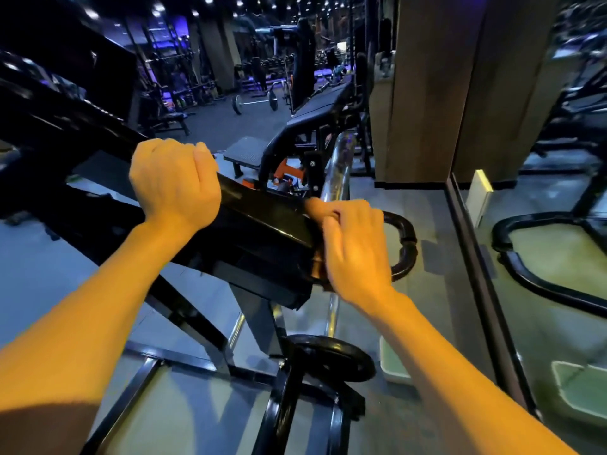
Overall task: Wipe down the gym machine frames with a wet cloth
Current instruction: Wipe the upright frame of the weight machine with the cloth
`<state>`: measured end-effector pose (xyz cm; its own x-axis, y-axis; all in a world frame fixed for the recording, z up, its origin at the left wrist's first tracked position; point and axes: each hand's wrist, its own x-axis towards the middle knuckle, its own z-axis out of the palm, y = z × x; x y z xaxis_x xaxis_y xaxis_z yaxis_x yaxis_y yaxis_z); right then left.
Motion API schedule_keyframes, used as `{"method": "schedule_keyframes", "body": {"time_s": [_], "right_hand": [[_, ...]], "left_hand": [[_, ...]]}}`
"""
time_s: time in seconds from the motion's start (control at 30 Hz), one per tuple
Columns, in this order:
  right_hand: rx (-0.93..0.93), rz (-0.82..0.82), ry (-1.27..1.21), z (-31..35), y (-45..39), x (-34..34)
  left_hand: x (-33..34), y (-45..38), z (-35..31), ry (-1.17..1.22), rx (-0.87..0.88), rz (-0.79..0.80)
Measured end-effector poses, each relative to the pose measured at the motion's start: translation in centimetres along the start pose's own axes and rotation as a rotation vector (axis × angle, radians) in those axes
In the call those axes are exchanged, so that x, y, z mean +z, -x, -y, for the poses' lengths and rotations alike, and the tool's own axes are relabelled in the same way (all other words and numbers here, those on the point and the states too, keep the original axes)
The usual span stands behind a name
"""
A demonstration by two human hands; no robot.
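A glossy black frame beam (262, 218) of a gym machine slants from the upper left down to the middle. My left hand (174, 182) grips its upper edge, fingers curled over the top. At the beam's lower end my right hand (356, 247) holds a dark brownish cloth (314, 257) against the end face. The cloth wraps over the beam's corner and is mostly hidden behind my fingers. The right hand is blurred.
A black looped handle (405, 244) sticks out just right of my right hand. A chrome bar (341, 159) runs behind it. A weight plate (331, 356) and the base frame lie below. A mirror wall (542, 241) and a wooden pillar (427, 87) stand to the right, a bench (249, 152) ahead.
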<state>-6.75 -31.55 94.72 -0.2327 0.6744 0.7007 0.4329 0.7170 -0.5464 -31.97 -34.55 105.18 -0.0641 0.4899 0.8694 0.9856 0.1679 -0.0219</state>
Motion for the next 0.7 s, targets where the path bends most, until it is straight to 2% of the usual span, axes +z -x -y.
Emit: {"method": "schedule_keyframes", "body": {"time_s": [0.1, 0.17, 0.4, 0.47, 0.7], "right_hand": [[0.189, -0.002, -0.108, -3.6, 1.6, -0.9], [0.224, -0.026, -0.148, -3.1, 1.2, -0.8], [0.022, 0.05, -0.176, 6.4, -4.6, 2.1], [0.003, 0.039, -0.196, 6.9, -4.6, 2.6], [0.019, 0.135, -0.13, -3.1, 0.6, -1.2]], "left_hand": [[0.2, -0.1, 0.1, -0.034, -0.006, -0.007], [0.3, -0.1, 0.1, -0.046, 0.001, -0.005], [0.3, -0.1, 0.2, -0.044, 0.024, -0.024], [0.4, 0.0, 0.5, -0.066, 0.01, -0.028], [0.4, 0.0, 0.4, -0.048, -0.012, -0.02]]}}
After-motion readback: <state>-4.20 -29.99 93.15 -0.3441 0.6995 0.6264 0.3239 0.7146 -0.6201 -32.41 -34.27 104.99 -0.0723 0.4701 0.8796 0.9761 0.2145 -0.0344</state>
